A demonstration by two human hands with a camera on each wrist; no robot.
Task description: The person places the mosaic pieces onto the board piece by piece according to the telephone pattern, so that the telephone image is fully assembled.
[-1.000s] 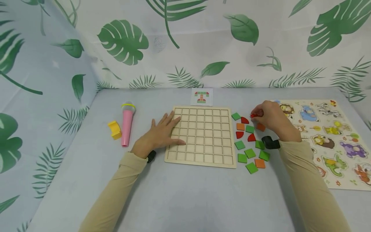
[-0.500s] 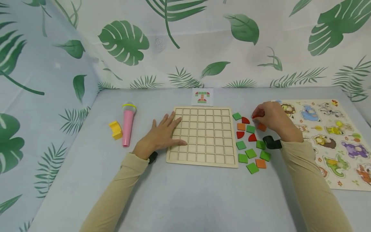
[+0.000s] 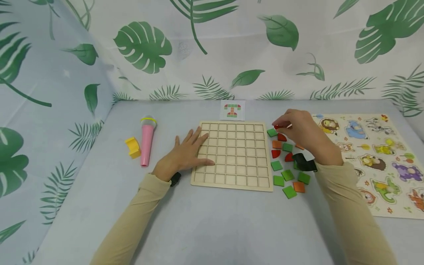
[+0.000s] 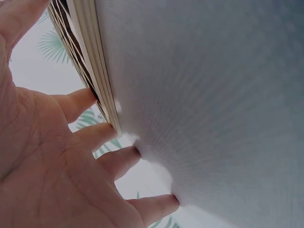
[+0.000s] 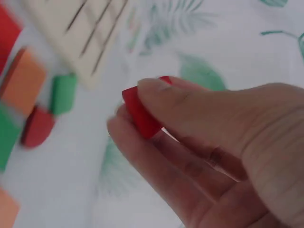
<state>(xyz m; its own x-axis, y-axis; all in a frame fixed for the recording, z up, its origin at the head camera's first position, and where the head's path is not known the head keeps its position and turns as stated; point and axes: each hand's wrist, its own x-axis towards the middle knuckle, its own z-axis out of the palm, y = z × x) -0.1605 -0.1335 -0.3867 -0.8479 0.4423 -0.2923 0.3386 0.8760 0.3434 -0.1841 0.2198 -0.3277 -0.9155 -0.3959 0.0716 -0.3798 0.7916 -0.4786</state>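
Observation:
My left hand (image 3: 185, 154) lies with fingers spread on the left edge of a wooden grid board (image 3: 236, 160). In the left wrist view the thumb side overlaps the board's edge (image 4: 97, 61), and the outer fingertips reach the tabletop. My right hand (image 3: 303, 132) pinches a small red piece (image 5: 142, 111) between thumb and fingers, above the pieces at the board's upper right corner. Below it lie red quarter-round pieces (image 3: 276, 154), green squares (image 3: 279, 180) and orange squares (image 3: 299, 187), all flat on the table.
A card (image 3: 232, 110) with a T-shaped coloured pattern lies behind the board. To the left are a pink toy microphone (image 3: 147, 143) and a yellow wavy block (image 3: 133, 147). An animal puzzle board (image 3: 381, 162) covers the right side.
My right hand has lifted the red piece and moved left with it, toward the grid board. The left hand has stayed on the board's edge.

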